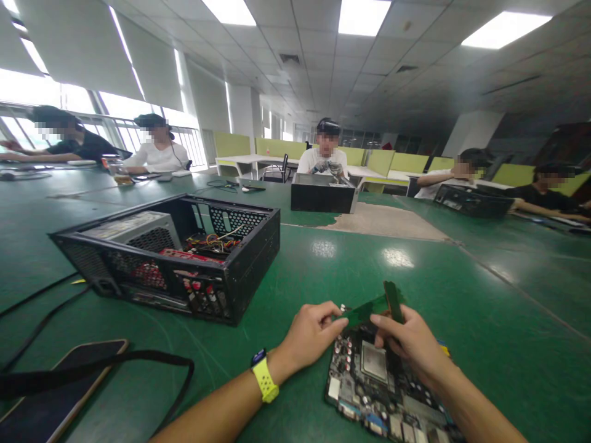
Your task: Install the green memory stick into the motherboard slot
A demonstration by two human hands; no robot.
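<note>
A motherboard [373, 387] lies flat on the green table [462, 307] close in front of me. My left hand [311, 335], with a yellow watch on its wrist, pinches one end of a green memory stick [364, 312] held just above the board. My right hand [410, 344] rests over the board's far right part, its fingers closed around a second green memory stick [393, 300] that stands upright. The two sticks meet near my right fingertips.
An open black computer case [170, 258] with wires inside sits to the left. A phone [55, 394] and black cables [115, 360] lie at the near left. Other people sit across the table by another black case [323, 194].
</note>
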